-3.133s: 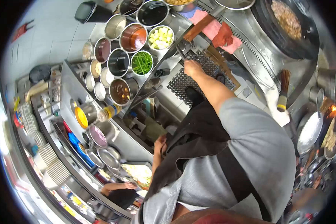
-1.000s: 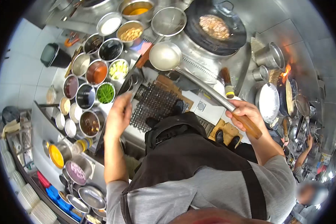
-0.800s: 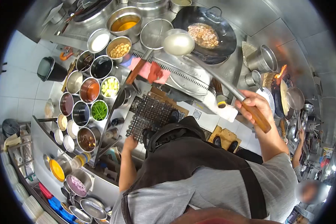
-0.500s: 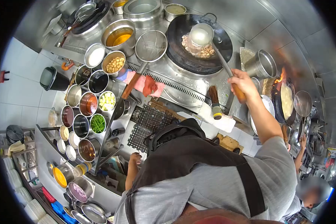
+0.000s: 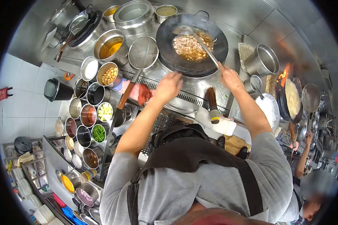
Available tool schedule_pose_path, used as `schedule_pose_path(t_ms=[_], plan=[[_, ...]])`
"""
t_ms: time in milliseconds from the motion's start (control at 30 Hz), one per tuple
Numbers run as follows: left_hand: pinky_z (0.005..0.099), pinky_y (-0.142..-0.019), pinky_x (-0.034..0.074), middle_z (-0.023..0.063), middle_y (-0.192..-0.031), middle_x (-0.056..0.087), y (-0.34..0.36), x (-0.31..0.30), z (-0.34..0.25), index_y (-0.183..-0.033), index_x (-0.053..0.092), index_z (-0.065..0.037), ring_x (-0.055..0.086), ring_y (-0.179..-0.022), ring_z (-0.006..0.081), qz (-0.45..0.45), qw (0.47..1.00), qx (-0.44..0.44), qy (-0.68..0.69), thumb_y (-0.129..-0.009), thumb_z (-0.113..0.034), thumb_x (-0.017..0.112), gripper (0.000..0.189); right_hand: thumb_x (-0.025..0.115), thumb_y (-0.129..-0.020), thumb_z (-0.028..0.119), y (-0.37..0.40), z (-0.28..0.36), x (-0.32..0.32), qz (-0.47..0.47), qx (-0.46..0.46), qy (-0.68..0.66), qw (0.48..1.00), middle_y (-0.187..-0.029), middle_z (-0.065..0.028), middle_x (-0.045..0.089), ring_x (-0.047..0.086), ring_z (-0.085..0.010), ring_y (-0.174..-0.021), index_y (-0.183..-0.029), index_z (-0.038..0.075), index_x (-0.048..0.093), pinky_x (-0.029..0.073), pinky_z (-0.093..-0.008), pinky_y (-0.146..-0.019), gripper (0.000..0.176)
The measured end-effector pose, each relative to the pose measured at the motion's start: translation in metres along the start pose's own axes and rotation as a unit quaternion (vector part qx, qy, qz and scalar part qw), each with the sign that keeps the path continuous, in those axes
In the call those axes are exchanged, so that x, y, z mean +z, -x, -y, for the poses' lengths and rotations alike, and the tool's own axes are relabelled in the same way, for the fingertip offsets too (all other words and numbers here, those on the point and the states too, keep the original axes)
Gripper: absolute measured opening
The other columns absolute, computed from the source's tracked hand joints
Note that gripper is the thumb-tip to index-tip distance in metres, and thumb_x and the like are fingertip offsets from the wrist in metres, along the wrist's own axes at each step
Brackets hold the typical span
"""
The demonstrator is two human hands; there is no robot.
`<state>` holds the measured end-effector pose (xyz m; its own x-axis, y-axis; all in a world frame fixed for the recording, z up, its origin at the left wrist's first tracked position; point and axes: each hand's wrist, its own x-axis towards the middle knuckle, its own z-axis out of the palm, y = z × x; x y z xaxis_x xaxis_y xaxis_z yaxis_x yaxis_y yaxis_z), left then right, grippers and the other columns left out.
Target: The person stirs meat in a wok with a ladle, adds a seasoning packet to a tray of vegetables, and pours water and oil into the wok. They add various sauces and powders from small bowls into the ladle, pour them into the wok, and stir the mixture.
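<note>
My right hand (image 5: pixel 230 79) is closed around the handle of a ladle (image 5: pixel 205 49). The ladle's bowl sits in the left back of a dark wok (image 5: pixel 165 47). Chopped pinkish food (image 5: pixel 189 47) lies in brown liquid in the wok, and steam rises from it. My left hand (image 5: pixel 168 87) hangs over the stove's front edge, just in front of the wok and apart from it. Its fingers are blurred by motion. Left of the wok, a round mesh strainer (image 5: pixel 143 53) with a wooden handle lies across the stove edge.
Metal pots of ingredients (image 5: pixel 88 115) crowd the left side, with a pot of yellow liquid (image 5: pixel 112 47) behind them. A bamboo brush (image 5: pixel 212 103) and white cloth (image 5: pixel 225 125) lie at the front edge. To the right, flames (image 5: pixel 284 73) rise by another wok (image 5: pixel 291 99); a co-worker stands there.
My left hand has risen from beside my body to the front of the wok. The ladle's bowl has dropped and moved left in the wok. More brown liquid and steam show now.
</note>
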<state>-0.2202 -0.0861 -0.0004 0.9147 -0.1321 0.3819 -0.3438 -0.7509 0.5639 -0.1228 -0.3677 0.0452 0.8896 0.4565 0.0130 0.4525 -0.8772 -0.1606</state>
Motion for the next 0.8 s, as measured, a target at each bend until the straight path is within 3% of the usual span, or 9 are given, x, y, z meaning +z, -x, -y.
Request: schedule_pose_path(t_ms=[67, 100, 133, 300, 467, 533, 600, 667, 800], plan=[[0.0428, -0.086, 0.045, 0.0128, -0.106, 0.061, -0.03, 0.022, -0.005, -0.107, 0.06, -0.003, 0.055, -0.103, 0.0322, -0.013, 0.999, 0.036, -0.021, -0.083, -0.02, 0.059, 0.029, 0.053, -0.073, -0.001, 0.017, -0.007, -0.011, 0.051, -0.034, 0.064, 0.996, -0.1, -0.018, 0.058, 0.062, -0.0367, -0.085, -0.134, 0.011, 0.043, 0.051, -0.046, -0.076, 0.063], [0.0428, -0.088, 0.043, 0.0116, -0.105, 0.061, -0.039, 0.034, -0.003, -0.105, 0.061, -0.004, 0.055, -0.103, 0.0304, 0.053, 0.995, 0.014, -0.085, -0.084, -0.023, 0.058, 0.029, 0.053, -0.072, -0.002, 0.026, -0.018, -0.009, 0.044, -0.055, 0.083, 0.994, -0.1, -0.0162, 0.057, 0.063, -0.0356, -0.082, -0.135, 0.019, 0.042, 0.051, -0.0451, -0.074, 0.067], [0.0429, -0.09, 0.042, 0.0104, -0.104, 0.061, -0.042, 0.043, 0.0, -0.104, 0.062, -0.006, 0.055, -0.104, 0.0286, 0.118, 0.982, -0.008, -0.148, -0.085, -0.026, 0.057, 0.028, 0.053, -0.072, -0.002, 0.039, -0.031, -0.01, 0.043, -0.05, 0.083, 0.994, -0.1, -0.0162, 0.057, 0.063, -0.0356, -0.082, -0.135, 0.019, 0.042, 0.051, -0.0451, -0.074, 0.067], [0.0436, -0.093, 0.04, 0.0077, -0.079, 0.063, -0.044, 0.066, 0.027, -0.079, 0.065, -0.009, 0.06, -0.086, 0.0264, 0.031, 0.977, 0.055, -0.205, -0.083, -0.021, 0.055, 0.016, 0.052, -0.071, -0.002, 0.097, -0.057, -0.027, 0.098, 0.021, 0.063, 0.993, -0.096, -0.0166, 0.058, 0.062, -0.0362, -0.081, -0.136, 0.019, 0.042, 0.051, -0.0456, -0.075, 0.068], [0.0388, -0.09, 0.043, 0.011, -0.082, 0.065, -0.05, 0.069, 0.042, -0.078, 0.066, -0.008, 0.062, -0.085, 0.028, 0.105, 0.976, 0.042, -0.185, -0.081, -0.019, 0.059, 0.013, 0.054, -0.073, 0.0, 0.102, -0.048, 0.004, -0.001, 0.082, -0.01, 0.997, -0.099, -0.0199, 0.06, 0.06, -0.0391, -0.086, -0.134, 0.015, 0.044, 0.048, -0.0463, -0.078, 0.064], [0.0421, -0.078, 0.047, 0.0138, -0.075, 0.064, -0.043, 0.069, 0.032, -0.072, 0.064, -0.005, 0.061, -0.077, 0.0323, -0.057, 0.994, 0.088, -0.042, -0.078, -0.017, 0.062, 0.013, 0.054, -0.073, -0.001, 0.112, -0.047, 0.011, -0.071, 0.093, -0.085, 0.99, -0.102, -0.0219, 0.059, 0.059, -0.0402, -0.087, -0.135, 0.014, 0.043, 0.048, -0.047, -0.079, 0.065], [0.0422, -0.078, 0.047, 0.0146, -0.077, 0.064, -0.044, 0.068, 0.033, -0.077, 0.066, -0.004, 0.061, -0.078, 0.0327, -0.039, 0.996, 0.077, -0.024, -0.077, -0.014, 0.063, 0.011, 0.055, -0.072, -0.002, 0.126, -0.031, 0.003, -0.057, 0.12, -0.113, 0.985, -0.102, -0.0241, 0.059, 0.059, -0.0414, -0.087, -0.136, 0.013, 0.042, 0.047, -0.0479, -0.079, 0.067], [0.042, -0.078, 0.047, 0.0134, -0.078, 0.064, -0.054, 0.073, 0.044, -0.077, 0.067, -0.005, 0.061, -0.079, 0.0317, 0.065, 0.991, 0.032, -0.112, -0.077, -0.014, 0.063, 0.01, 0.055, -0.072, -0.002, 0.137, -0.028, 0.006, -0.086, 0.139, -0.119, 0.979, -0.099, -0.0266, 0.058, 0.059, -0.0422, -0.087, -0.136, 0.013, 0.042, 0.046, -0.0486, -0.079, 0.067], [0.0439, -0.075, 0.048, 0.0137, -0.078, 0.064, -0.047, 0.067, 0.044, -0.071, 0.064, -0.004, 0.061, -0.078, 0.0322, -0.033, 0.996, 0.076, -0.042, -0.075, -0.014, 0.062, 0.011, 0.055, -0.073, -0.003, 0.137, -0.031, -0.001, -0.043, 0.176, -0.089, 0.979, -0.099, -0.0249, 0.059, 0.059, -0.0391, -0.086, -0.136, 0.01, 0.042, 0.047, -0.0431, -0.078, 0.065]])
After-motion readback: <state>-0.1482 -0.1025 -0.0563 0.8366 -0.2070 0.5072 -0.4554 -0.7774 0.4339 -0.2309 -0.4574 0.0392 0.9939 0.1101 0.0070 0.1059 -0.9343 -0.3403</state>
